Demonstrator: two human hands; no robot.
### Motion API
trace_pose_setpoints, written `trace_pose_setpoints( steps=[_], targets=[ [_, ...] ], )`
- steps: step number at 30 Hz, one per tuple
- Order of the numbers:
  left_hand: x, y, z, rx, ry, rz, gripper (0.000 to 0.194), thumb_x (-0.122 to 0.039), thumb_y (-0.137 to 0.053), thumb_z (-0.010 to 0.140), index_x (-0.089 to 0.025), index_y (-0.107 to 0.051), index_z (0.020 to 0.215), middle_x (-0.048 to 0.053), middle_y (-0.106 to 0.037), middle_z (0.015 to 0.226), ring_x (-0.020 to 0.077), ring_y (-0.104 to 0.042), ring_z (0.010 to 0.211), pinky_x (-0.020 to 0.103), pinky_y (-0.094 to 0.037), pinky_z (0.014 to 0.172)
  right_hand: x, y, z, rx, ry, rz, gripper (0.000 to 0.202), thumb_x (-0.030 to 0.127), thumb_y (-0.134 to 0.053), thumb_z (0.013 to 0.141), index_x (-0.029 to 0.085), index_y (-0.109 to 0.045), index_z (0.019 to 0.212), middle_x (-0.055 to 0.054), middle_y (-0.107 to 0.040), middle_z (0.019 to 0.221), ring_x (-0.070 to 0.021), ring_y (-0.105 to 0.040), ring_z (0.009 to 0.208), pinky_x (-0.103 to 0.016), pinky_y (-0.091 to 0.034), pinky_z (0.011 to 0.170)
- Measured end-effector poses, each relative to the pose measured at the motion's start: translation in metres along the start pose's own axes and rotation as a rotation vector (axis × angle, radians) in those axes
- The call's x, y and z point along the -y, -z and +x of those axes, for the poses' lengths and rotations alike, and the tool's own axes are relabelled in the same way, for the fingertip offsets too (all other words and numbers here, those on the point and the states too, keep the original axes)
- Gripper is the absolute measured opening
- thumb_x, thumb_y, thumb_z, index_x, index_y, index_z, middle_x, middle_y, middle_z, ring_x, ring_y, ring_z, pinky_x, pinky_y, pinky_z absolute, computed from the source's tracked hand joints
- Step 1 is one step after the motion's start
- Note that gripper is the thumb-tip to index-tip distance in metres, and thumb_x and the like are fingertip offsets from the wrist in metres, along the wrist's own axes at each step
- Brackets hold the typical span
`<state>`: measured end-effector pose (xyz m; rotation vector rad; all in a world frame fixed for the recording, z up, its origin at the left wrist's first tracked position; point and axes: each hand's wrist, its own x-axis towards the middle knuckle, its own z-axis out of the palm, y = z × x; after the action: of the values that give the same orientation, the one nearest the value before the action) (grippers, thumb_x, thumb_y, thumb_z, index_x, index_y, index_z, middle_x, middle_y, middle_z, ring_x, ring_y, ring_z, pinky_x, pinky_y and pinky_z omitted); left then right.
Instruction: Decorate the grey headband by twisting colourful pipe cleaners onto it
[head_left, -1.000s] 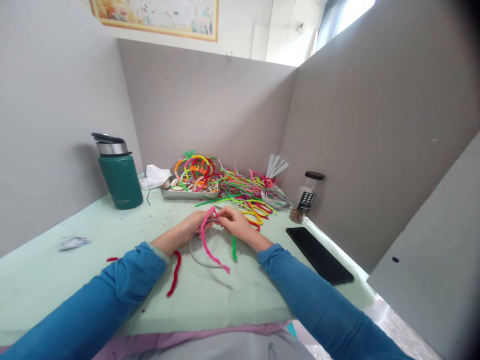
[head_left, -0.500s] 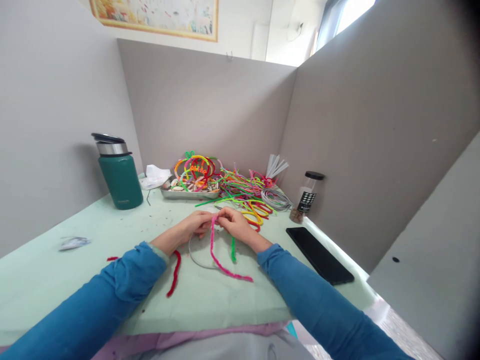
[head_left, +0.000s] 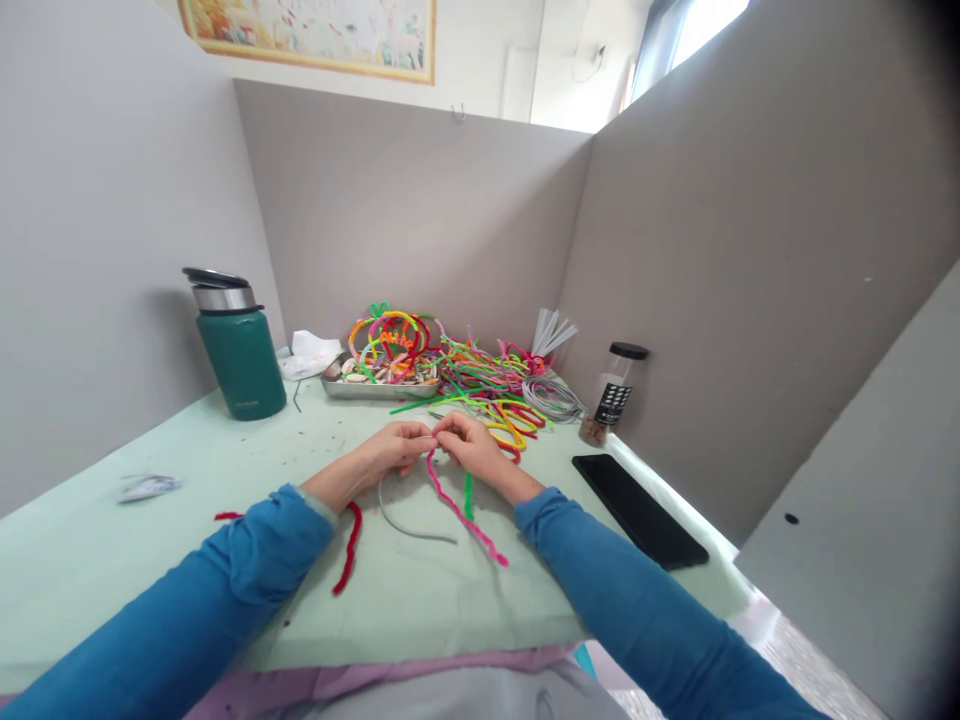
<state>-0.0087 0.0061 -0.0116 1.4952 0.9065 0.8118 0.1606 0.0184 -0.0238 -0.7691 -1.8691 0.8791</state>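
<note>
My left hand and my right hand meet fingertip to fingertip above the table, both pinched closed. A pink pipe cleaner hangs from the right fingertips, its free end slanting down to the right. From under my left hand curves a thin grey wire, its upper end hidden by the fingers. Just below the right hand a short green pipe cleaner passes behind the pink one. A red pipe cleaner piece lies beside my left forearm.
A metal tray of shells bears a ring-shaped pipe cleaner construction. Beside it lie a pile of pipe cleaners and a wire coil. A green bottle stands left; a jar and black phone are right. Grey partitions surround the table.
The pink pipe cleaner's upper part has dropped and swung right, and it now crosses the green piece. The grey wire's free end shows in the open, apart from the pink one.
</note>
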Motion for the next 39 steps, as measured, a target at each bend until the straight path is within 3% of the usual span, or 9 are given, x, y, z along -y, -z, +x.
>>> trace_pose_setpoints(
  steps=[5,18,23,30,35,39],
  targets=[
    [-0.002,-0.004,0.000,0.003,0.023,-0.032,0.034,-0.049,-0.057,0.073,-0.016,-0.049,0.071,-0.011,-0.024,0.042,0.0032,-0.019,0.034,0.019,-0.029,0.035,-0.001,0.001,0.000,0.018,-0.041,0.038,0.007,0.023,-0.048,0.076,0.018,-0.052,0.077,0.004,-0.050,0.061,-0.0077,-0.041,0.048,-0.020,-0.032,0.046],
    [-0.004,-0.004,-0.001,-0.011,0.012,-0.027,0.033,-0.048,-0.060,0.071,-0.016,-0.053,0.073,-0.010,-0.029,0.043,0.0027,-0.022,0.034,0.018,-0.028,0.036,0.008,0.001,0.002,0.030,-0.124,0.292,0.006,0.021,-0.051,0.071,0.017,-0.051,0.075,0.006,-0.046,0.053,-0.0067,-0.039,0.039,-0.020,-0.031,0.038],
    [-0.013,-0.007,-0.003,-0.061,-0.054,0.005,0.033,-0.046,-0.063,0.069,-0.014,-0.057,0.073,-0.009,-0.031,0.043,0.0037,-0.028,0.036,0.018,-0.028,0.037,0.002,0.001,0.004,0.038,-0.186,0.414,0.016,0.033,-0.051,0.076,0.017,-0.050,0.078,0.004,-0.052,0.057,-0.0071,-0.043,0.039,-0.020,-0.031,0.037],
    [-0.021,-0.010,-0.006,-0.168,-0.112,0.030,0.031,-0.044,-0.063,0.068,-0.013,-0.059,0.067,-0.007,-0.035,0.037,0.0039,-0.030,0.035,0.019,-0.024,0.038,-0.001,0.001,0.001,0.329,-0.302,0.563,0.032,0.043,-0.060,0.072,0.014,-0.053,0.084,0.001,-0.057,0.063,-0.0058,-0.044,0.040,-0.018,-0.032,0.037],
    [-0.020,-0.009,-0.006,-0.147,-0.158,0.037,0.032,-0.044,-0.062,0.068,-0.013,-0.059,0.066,-0.005,-0.041,0.041,0.0051,-0.036,0.039,0.019,-0.025,0.040,0.010,0.004,-0.005,0.499,-0.285,0.557,0.030,0.041,-0.059,0.075,0.014,-0.054,0.085,0.000,-0.058,0.063,-0.0053,-0.043,0.043,-0.018,-0.033,0.041],
    [-0.015,-0.008,-0.004,-0.132,-0.184,0.052,0.034,-0.045,-0.060,0.071,-0.013,-0.056,0.061,-0.005,-0.041,0.042,0.0049,-0.035,0.041,0.019,-0.024,0.041,0.012,0.005,-0.007,0.494,-0.282,0.507,0.029,0.039,-0.062,0.073,0.015,-0.056,0.086,0.002,-0.055,0.061,-0.0051,-0.041,0.043,-0.017,-0.031,0.039]
  ],
)
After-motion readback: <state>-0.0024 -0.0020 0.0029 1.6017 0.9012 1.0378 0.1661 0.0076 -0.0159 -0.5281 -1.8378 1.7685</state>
